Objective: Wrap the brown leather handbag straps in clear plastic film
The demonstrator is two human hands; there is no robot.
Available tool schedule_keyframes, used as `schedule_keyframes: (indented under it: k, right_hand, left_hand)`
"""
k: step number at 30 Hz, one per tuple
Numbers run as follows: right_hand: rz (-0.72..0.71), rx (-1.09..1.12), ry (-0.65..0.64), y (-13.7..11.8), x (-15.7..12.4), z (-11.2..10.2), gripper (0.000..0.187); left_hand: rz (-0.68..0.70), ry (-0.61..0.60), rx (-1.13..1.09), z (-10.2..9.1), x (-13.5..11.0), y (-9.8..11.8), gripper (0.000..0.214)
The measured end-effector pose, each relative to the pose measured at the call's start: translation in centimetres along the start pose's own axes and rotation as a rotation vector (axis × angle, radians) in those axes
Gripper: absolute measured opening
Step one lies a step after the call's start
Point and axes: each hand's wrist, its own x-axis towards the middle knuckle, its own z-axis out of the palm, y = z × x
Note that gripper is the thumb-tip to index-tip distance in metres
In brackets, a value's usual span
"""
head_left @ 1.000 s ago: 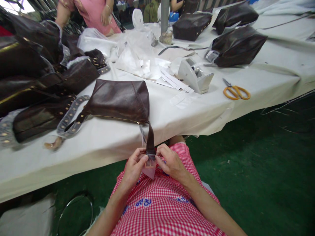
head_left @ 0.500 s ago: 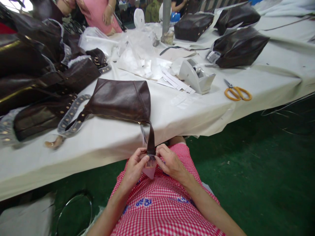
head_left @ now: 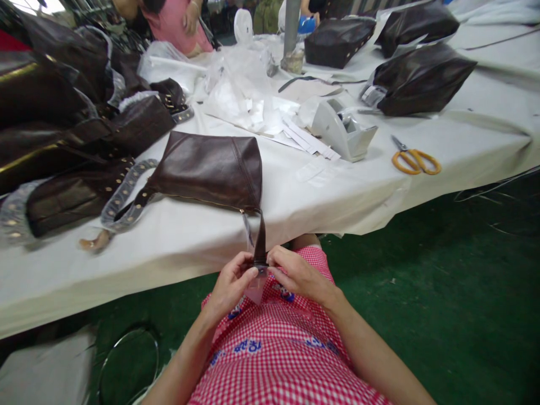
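A dark brown leather bag (head_left: pixel 206 169) lies on the white-covered table (head_left: pixel 295 208) near its front edge. Its brown strap (head_left: pixel 260 239) hangs over the edge down to my lap. My left hand (head_left: pixel 230 284) and my right hand (head_left: pixel 297 275) both pinch the strap's lower end, fingers closed on it. A small clear plastic piece (head_left: pixel 256 289) sits over that end between my hands. My lap is covered by red-and-white checked cloth.
A heap of brown bags (head_left: pixel 63 129) fills the table's left. A tape dispenser (head_left: pixel 343 129), orange-handled scissors (head_left: pixel 415 160), paper strips and plastic film lie beyond. More bags (head_left: pixel 417 79) rest at the back right. A person in pink (head_left: pixel 172 25) stands at the far side.
My hands hold the strap end in the same grip. The view has shifted slightly, so the table things sit a little to the right and higher.
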Motion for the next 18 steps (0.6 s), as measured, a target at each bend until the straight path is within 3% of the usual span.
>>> schedule_keyframes:
  k: [10, 18]
  right_hand:
    - [-0.065, -0.121, -0.027, 0.3, 0.9, 0.5, 0.012]
    - [-0.076, -0.065, 0.137, 1.5, 0.1, 3.1, 0.014]
  left_hand:
    - [0.018, 0.079, 0.189, 0.7, -0.5, 1.2, 0.019]
    - [0.109, 0.178, 0.449, 0.8, -0.1, 0.6, 0.010]
